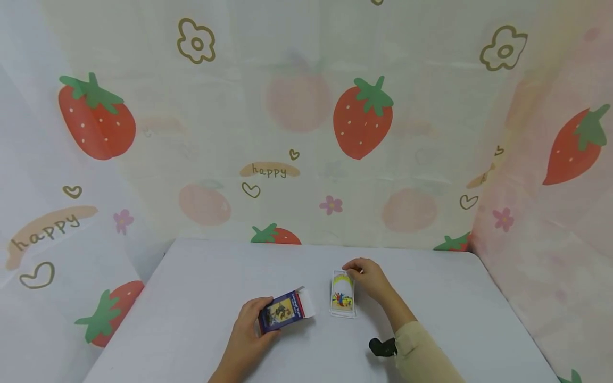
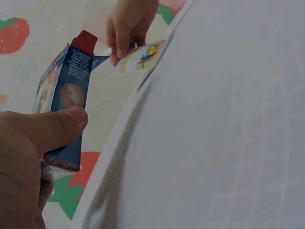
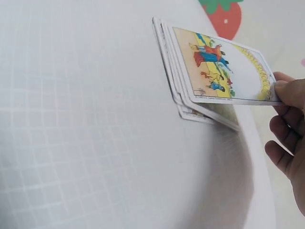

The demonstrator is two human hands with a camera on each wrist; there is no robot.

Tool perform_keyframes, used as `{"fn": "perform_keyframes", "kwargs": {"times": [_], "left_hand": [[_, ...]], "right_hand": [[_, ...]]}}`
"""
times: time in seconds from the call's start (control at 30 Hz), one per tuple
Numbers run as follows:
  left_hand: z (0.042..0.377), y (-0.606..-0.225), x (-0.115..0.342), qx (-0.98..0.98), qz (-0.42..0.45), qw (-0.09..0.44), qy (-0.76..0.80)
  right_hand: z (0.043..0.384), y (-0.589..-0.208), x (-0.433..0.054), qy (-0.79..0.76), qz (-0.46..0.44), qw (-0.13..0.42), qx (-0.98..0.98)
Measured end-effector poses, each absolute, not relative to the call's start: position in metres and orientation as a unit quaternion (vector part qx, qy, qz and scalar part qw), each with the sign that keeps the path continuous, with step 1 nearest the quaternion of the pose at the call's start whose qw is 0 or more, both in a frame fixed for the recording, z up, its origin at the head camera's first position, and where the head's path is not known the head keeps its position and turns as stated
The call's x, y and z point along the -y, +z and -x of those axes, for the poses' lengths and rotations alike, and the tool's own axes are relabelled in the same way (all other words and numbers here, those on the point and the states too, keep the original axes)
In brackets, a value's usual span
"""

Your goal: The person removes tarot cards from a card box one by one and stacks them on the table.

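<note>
My left hand [image 1: 250,329] grips a blue and red card box [image 1: 281,311], thumb along its near side, held above the table. The box's flap [image 2: 85,42] stands open at the end facing right. To the right of the box lies a stack of illustrated cards [image 3: 166,67] on the table, slightly uneven at its edges. My right hand [image 1: 370,277] pinches the far end of the top card [image 3: 224,67] between thumb and fingers. In the right wrist view that card's pinched end is lifted off the stack, while its other end stays close to the cards below.
A white cloth covers the table [image 1: 191,287]. Strawberry-printed curtains [image 1: 306,133] hang behind and along both sides. A black object [image 1: 382,347] juts out beside the right sleeve [image 1: 421,351].
</note>
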State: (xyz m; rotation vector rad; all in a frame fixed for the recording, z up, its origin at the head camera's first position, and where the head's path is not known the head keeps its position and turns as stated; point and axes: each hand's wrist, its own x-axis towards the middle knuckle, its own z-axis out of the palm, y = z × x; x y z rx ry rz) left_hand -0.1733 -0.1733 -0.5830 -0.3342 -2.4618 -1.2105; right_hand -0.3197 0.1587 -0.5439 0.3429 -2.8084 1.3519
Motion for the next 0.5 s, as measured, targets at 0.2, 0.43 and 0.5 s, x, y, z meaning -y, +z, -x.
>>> {"fn": "perform_keyframes", "kwargs": {"times": [0.2,0.43,0.5], "left_hand": [[0.173,-0.582,0.172,0.875,0.116,0.183,-0.432],[0.175,-0.582,0.173,0.876,0.118,0.185,-0.429],[0.175,-0.582,0.173,0.877,0.117,0.184,-0.429]], "right_hand": [[0.324,-0.552,-0.160,0.427,-0.115,0.003,0.897],[0.327,-0.558,-0.160,0.428,-0.115,0.001,0.896],[0.328,-0.560,-0.160,0.431,-0.113,0.001,0.895]]}}
